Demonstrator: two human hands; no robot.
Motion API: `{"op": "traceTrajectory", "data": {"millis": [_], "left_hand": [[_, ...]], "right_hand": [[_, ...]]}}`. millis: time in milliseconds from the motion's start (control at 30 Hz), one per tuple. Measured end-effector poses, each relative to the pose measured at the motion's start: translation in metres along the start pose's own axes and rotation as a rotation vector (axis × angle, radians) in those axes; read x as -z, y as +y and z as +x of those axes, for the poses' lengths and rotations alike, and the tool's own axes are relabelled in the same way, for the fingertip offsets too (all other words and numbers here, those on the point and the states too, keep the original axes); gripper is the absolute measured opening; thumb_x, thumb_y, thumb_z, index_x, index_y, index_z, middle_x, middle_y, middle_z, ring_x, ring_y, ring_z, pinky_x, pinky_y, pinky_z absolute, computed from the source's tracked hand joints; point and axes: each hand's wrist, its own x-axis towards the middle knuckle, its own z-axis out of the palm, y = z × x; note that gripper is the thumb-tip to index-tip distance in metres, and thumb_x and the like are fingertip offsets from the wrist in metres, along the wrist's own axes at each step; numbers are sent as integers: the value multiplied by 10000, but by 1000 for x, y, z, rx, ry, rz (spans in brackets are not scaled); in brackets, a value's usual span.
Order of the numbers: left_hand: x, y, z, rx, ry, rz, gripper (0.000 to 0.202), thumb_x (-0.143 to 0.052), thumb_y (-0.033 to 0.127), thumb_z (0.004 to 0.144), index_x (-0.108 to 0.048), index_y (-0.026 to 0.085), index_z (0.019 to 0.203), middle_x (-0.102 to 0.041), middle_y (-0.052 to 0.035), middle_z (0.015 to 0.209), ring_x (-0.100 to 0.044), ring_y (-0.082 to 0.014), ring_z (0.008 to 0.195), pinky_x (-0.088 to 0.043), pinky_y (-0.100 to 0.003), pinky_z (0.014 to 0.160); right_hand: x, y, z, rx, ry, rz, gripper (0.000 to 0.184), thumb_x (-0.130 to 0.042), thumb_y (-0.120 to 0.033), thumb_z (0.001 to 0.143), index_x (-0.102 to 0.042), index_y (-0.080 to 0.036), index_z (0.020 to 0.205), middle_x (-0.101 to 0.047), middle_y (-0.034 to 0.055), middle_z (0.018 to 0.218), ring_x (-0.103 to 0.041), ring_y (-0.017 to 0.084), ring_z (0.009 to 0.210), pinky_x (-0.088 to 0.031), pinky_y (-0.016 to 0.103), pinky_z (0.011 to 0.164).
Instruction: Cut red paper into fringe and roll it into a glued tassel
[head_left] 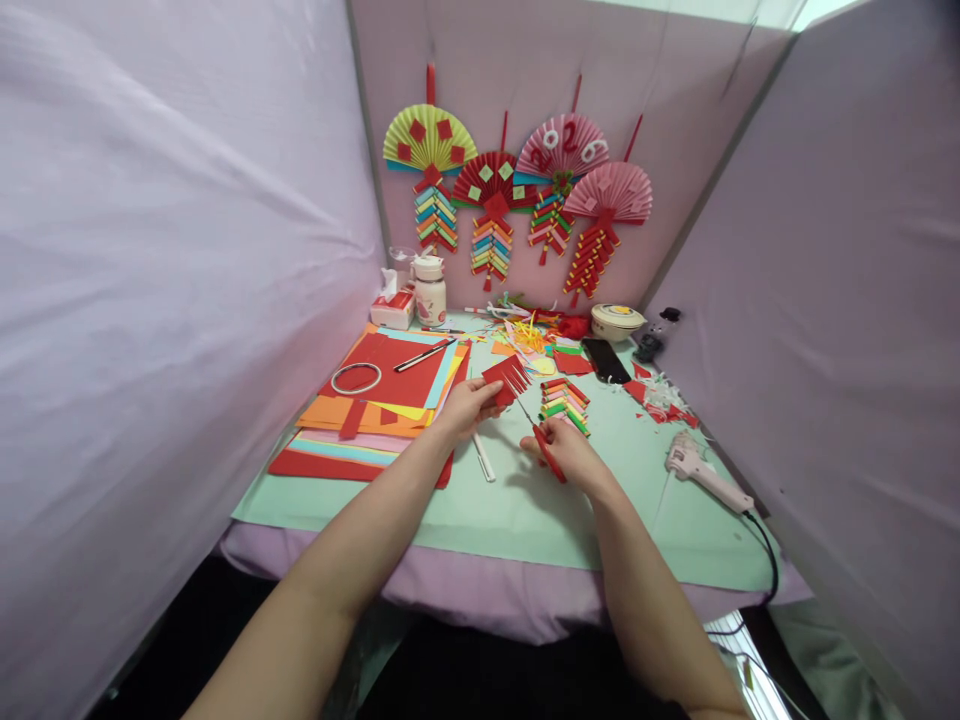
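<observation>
My left hand (472, 405) pinches a small piece of red paper (501, 380) whose right edge is cut into thin fringe strips. In my right hand (568, 450) is a pair of scissors with red handles (550, 456); the blades reach up to the fringed edge of the paper. Just beyond my right hand lies a row of rolled paper tubes (564, 402) in red, yellow, orange and green. Below the red paper rests a white pen-like stick (484, 458) on the table.
Coloured paper sheets (405, 380) are stacked at left, with a tape ring (356, 378) and a craft knife (424, 355) on top. Scraps, a phone (605, 361) and a lidded bowl (617, 320) sit behind. At right lies a corded glue gun (709, 475). Paper fans (430, 138) hang behind.
</observation>
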Motion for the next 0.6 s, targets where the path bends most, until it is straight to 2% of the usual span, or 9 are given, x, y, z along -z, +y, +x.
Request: {"op": "traceTrajectory", "data": {"millis": [133, 367, 600], "left_hand": [[0, 0, 0, 0, -2, -13, 171, -718, 244, 749, -656, 109, 834, -709, -93, 811, -667, -147, 644, -527, -239, 572], [-4, 3, -2, 19, -1, -29, 158, -675, 262, 789, -640, 111, 820, -693, -73, 731, -655, -142, 629, -529, -246, 584], [-1, 2, 0, -19, -23, -25, 201, -707, 293, 761, -642, 109, 812, -686, -61, 733, -631, -129, 588, -526, -255, 571]], "right_hand": [[0, 4, 3, 7, 14, 4, 363, -653, -525, 700, -500, -196, 709, -602, 5, 590, -518, 139, 550, -304, 231, 492], [-2, 9, 6, 26, 2, -2, 391, -629, -561, 708, -490, -197, 682, -599, 3, 574, -514, 137, 531, -297, 230, 480], [-1, 6, 2, 56, 15, 9, 340, -627, -503, 723, -492, -193, 692, -606, 6, 615, -511, 130, 554, -296, 224, 486]]}}
